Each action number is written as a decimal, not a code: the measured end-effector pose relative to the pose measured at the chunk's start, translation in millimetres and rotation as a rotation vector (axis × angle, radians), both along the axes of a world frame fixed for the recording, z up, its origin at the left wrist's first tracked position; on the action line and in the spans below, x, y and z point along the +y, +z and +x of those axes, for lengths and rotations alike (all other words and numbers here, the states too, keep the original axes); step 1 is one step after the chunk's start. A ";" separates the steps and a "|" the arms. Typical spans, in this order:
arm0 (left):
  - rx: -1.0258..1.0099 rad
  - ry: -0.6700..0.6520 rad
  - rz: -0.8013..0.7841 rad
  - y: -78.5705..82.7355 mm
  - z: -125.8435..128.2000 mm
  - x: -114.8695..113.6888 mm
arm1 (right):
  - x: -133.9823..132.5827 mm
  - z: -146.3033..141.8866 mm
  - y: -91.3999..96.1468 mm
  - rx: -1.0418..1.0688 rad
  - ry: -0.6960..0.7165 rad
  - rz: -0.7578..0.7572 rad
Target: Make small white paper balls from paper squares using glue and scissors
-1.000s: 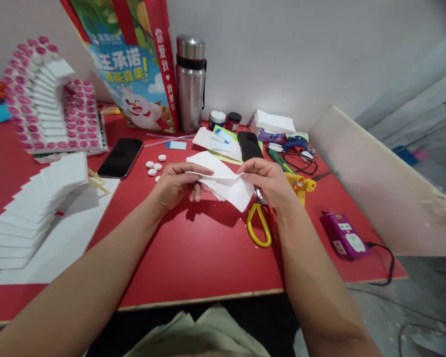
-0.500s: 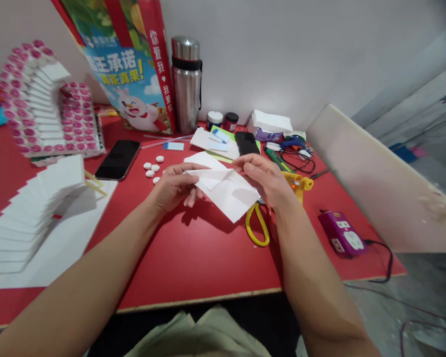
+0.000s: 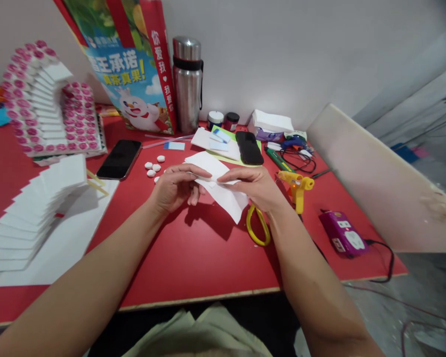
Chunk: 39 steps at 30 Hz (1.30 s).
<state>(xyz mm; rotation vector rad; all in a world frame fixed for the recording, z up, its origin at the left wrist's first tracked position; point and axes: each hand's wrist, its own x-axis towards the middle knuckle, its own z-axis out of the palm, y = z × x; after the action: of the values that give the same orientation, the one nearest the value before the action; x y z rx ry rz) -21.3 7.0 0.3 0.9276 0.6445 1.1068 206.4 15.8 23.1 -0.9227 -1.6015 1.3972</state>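
A thin white sheet of paper (image 3: 228, 199), like a tissue, hangs between my hands above the red table, one corner drooping toward me. My left hand (image 3: 178, 184) pinches its left side between thumb and fingers. With thumb and fingers closed, my right hand (image 3: 258, 186) grips the upper edge close to the left fingertips. Behind them lies another white sheet (image 3: 204, 161). Scissors with a yellow handle (image 3: 258, 230) rest under the right wrist, their blades hidden. Several small white rounded pieces (image 3: 155, 167) lie beyond the left hand.
At left stand a white stepped paper fan (image 3: 40, 213) and a pink-and-white decorated piece (image 3: 26, 119). Phones (image 3: 119, 158), a steel flask (image 3: 188, 84) and a printed bag (image 3: 134, 74) sit farther back. A yellow glue gun (image 3: 297, 186) and purple power socket (image 3: 344, 233) are at right.
My right hand has moved left along the paper's edge, close to my left fingertips. The paper is now bunched at the top instead of spread, and the glue gun shows more fully.
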 end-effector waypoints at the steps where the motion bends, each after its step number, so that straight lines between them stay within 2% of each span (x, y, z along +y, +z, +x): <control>1: 0.008 -0.019 0.015 -0.7 -0.9 0.8 | -0.5 -0.3 1.7 -0.037 0.018 0.044; 5: 0.097 -0.093 0.044 -3.0 -1.9 2.1 | -2.5 -3.6 4.3 -0.150 0.039 0.212; 8: 0.221 -0.074 0.026 -3.8 0.1 1.1 | -2.7 -3.6 4.0 -0.202 0.041 0.270; 15: 0.245 -0.065 0.078 -6.6 1.2 0.2 | -1.4 2.0 4.2 -0.243 0.046 0.236; 23: 0.164 -0.141 -0.012 -7.4 -2.3 3.2 | -2.8 9.7 16.3 -0.247 0.158 0.290; 25: 0.161 -0.145 -0.002 -6.0 -1.8 2.9 | -2.2 18.2 21.6 -0.285 0.267 0.229; 27: 0.165 -0.152 0.024 -3.5 -1.2 1.4 | -1.5 26.4 24.8 -0.287 0.376 0.096; 28: 0.169 -0.161 0.038 -2.1 -1.0 0.2 | -1.3 28.9 25.0 -0.255 0.380 0.015; 32: 0.184 -0.227 0.083 1.4 -0.2 -4.6 | -1.7 22.9 16.6 -0.128 0.129 -0.281; 34: 0.195 -0.259 0.102 0.9 0.1 -5.7 | -2.6 13.3 10.1 -0.184 0.104 -0.388; 36: 0.208 -0.273 0.120 -0.5 0.2 -5.6 | -4.2 4.0 4.7 -0.209 0.182 -0.456; 39: 0.226 -0.255 0.133 -2.2 -0.5 -4.2 | -7.6 -4.7 1.4 -0.068 0.374 -0.558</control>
<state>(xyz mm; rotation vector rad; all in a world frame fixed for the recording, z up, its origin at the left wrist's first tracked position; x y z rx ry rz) -21.8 2.7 -2.0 1.2260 0.6209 0.8306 201.7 8.2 24.5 -1.0203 -1.5078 2.1645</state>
